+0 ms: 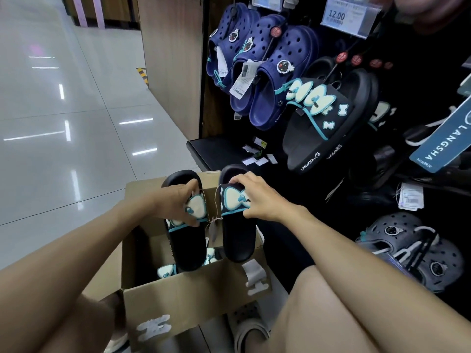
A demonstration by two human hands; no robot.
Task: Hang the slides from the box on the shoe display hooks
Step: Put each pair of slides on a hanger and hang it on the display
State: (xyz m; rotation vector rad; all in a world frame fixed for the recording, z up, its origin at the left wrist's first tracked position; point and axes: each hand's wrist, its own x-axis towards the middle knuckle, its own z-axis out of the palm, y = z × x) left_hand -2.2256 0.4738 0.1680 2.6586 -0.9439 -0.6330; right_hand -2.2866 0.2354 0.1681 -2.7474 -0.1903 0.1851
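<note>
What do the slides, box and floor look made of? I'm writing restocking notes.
Slides: likely moulded foam or rubber, matte black, thick smooth soles; bows look like soft rubber.
Box: brown corrugated cardboard, creased flaps.
Floor: glossy pale tile, with sharp light reflections and a visible seam.

A shoe shop aisle, tagged clogs (257, 72) and slides (328, 123) hung on a display wall, price label (341, 16) reading 12.00, glossy tiled floor (63, 110)

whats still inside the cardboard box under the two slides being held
Inside the cardboard box, below the held slides, white-and-teal bow decorations of more slides show. How many remain cannot be seen; the held pair and box walls cover the rest.
</note>
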